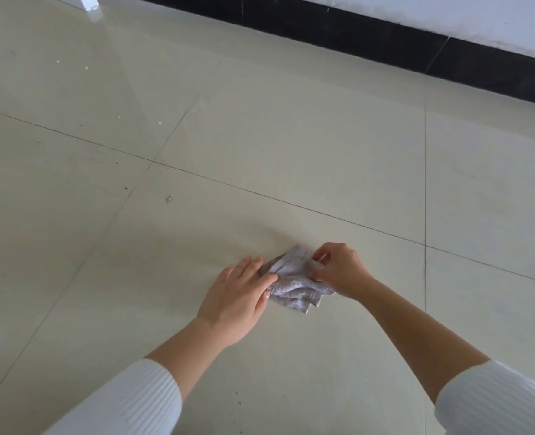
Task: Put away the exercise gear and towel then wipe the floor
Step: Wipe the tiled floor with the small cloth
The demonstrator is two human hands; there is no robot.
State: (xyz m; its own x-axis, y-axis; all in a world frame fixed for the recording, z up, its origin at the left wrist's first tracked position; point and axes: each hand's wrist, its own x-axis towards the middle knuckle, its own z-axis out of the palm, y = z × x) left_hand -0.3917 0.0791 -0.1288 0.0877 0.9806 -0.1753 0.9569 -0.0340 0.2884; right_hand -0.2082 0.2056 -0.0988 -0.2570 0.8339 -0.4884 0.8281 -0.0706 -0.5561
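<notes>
In the head view, the glossy pale tiled floor [260,136] spreads wide on every side of the crumpled grey cloth [294,287], with the black skirting [385,42] well beyond it along the wall. The cloth lies on the floor between the hands. The left hand [241,290] presses its left edge with straight fingers, and the right hand [338,271] pinches its right edge with curled fingers.

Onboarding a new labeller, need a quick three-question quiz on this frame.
1. True or false: the left hand presses the crumpled pale lilac cloth with straight fingers.
2. The right hand: A) hovers empty B) pinches the cloth C) grips a bottle.
3. Fill in: the glossy skirting board below the white wall is ____.
Key: 1 true; 2 B; 3 black.
</notes>
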